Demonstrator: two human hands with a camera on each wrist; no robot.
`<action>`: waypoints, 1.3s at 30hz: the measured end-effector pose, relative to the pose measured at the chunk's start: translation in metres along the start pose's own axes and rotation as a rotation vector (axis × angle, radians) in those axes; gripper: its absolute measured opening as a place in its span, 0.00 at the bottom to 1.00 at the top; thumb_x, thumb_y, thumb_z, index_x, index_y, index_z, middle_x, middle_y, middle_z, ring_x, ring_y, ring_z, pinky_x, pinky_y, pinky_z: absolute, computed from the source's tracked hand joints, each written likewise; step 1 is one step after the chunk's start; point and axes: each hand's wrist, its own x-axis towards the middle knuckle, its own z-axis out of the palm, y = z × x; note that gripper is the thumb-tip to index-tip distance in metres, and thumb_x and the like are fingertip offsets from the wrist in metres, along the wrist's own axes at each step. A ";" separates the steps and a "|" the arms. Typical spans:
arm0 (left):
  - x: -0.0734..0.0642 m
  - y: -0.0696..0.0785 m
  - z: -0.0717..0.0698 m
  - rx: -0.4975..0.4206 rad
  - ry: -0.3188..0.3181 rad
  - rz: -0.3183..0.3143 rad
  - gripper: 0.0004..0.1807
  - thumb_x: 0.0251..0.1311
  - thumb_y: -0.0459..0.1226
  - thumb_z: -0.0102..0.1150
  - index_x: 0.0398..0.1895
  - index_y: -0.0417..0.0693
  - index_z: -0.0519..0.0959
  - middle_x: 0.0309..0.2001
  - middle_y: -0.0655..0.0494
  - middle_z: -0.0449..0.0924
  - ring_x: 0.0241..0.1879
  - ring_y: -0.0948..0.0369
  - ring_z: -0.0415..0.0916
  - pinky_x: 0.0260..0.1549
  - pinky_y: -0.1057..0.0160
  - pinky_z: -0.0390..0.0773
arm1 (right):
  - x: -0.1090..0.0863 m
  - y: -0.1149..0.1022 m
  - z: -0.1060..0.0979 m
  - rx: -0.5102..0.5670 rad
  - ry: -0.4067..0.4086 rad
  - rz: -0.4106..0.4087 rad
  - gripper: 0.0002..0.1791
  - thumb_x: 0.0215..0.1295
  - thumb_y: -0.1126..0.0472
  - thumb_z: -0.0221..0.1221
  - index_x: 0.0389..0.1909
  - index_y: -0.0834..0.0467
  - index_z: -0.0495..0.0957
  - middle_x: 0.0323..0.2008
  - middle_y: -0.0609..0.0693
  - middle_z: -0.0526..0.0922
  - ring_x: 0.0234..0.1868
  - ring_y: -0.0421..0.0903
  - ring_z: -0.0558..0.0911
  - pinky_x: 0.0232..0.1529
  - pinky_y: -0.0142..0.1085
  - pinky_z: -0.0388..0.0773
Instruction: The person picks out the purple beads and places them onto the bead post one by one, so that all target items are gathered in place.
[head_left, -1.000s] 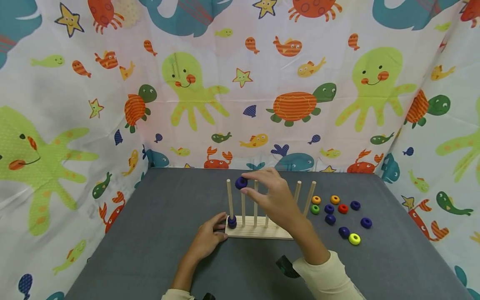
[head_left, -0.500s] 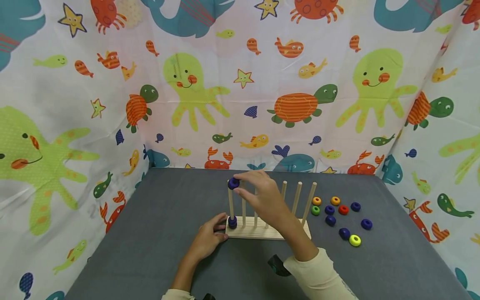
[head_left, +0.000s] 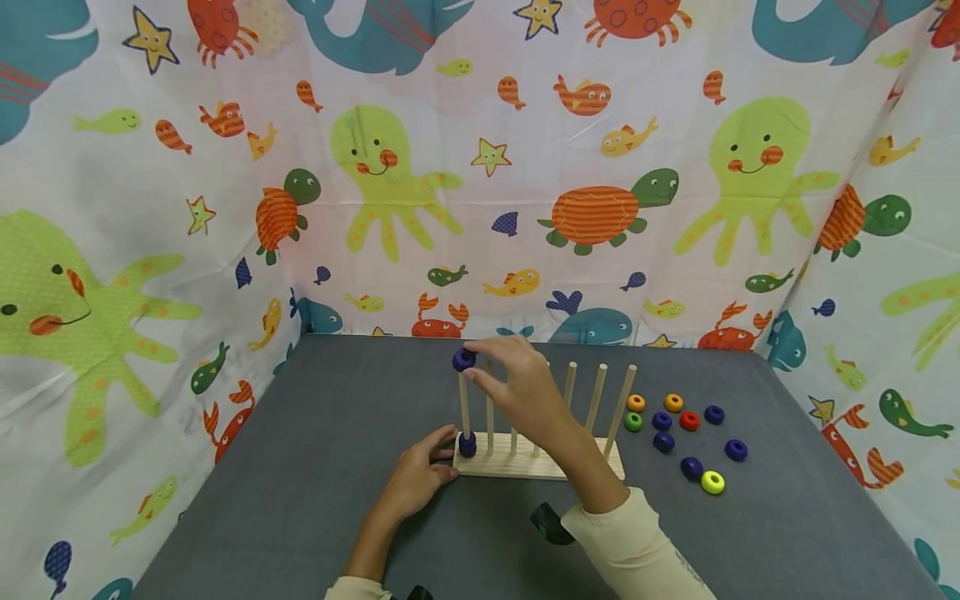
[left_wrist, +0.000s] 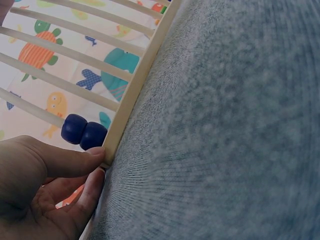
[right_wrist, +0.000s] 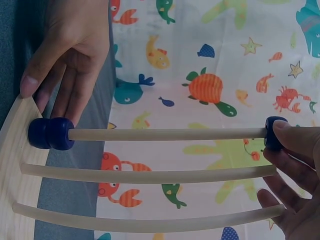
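Note:
A wooden peg rack (head_left: 525, 468) stands on the table, its upright pegs in a row. Two dark blue beads (left_wrist: 74, 129) are stacked at the foot of the leftmost peg (right_wrist: 170, 134). My left hand (head_left: 420, 473) grips the left end of the base, thumb and fingers on its edge in the left wrist view. Between thumb and forefinger, my right hand (head_left: 534, 398) pinches another blue bead (head_left: 463, 360) right at the top of that same peg. Its other fingers lie near the tips of the neighbouring pegs in the right wrist view.
To the right of the rack lie several loose beads: blue (head_left: 736, 450), orange (head_left: 673, 403), red (head_left: 689, 421), green (head_left: 633, 422) and yellow (head_left: 712, 482). A sea-animal cloth (head_left: 450, 200) hangs behind and beside the grey table (head_left: 300, 500).
My right hand has carried the blue bead leftward, from above the second peg to the top of the leftmost peg. The left hand stays on the base's end.

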 end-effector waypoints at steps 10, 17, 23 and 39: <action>-0.002 0.003 0.000 -0.056 0.007 0.016 0.38 0.62 0.22 0.64 0.78 0.35 0.67 0.74 0.34 0.71 0.64 0.40 0.80 0.53 0.52 0.87 | 0.003 0.000 0.001 -0.002 -0.054 0.055 0.19 0.71 0.60 0.69 0.62 0.56 0.85 0.59 0.52 0.87 0.63 0.53 0.80 0.67 0.56 0.78; -0.001 0.002 0.000 -0.068 -0.006 0.002 0.39 0.64 0.22 0.63 0.79 0.35 0.65 0.75 0.35 0.70 0.65 0.41 0.79 0.53 0.56 0.87 | 0.001 0.000 -0.002 0.007 -0.033 0.028 0.20 0.70 0.61 0.69 0.62 0.57 0.85 0.60 0.52 0.87 0.66 0.54 0.80 0.75 0.59 0.69; 0.001 -0.002 0.000 -0.017 0.000 -0.008 0.39 0.64 0.23 0.63 0.79 0.36 0.65 0.75 0.38 0.71 0.65 0.43 0.79 0.54 0.58 0.86 | -0.003 -0.002 -0.014 0.002 0.040 -0.009 0.20 0.68 0.61 0.72 0.60 0.57 0.86 0.57 0.52 0.88 0.62 0.53 0.83 0.68 0.54 0.78; -0.001 0.003 0.001 0.004 0.023 0.006 0.38 0.62 0.22 0.64 0.77 0.35 0.67 0.74 0.37 0.72 0.64 0.42 0.80 0.55 0.52 0.86 | -0.038 0.008 -0.065 -0.015 0.235 0.004 0.20 0.62 0.67 0.75 0.56 0.58 0.88 0.53 0.51 0.90 0.52 0.49 0.83 0.55 0.29 0.79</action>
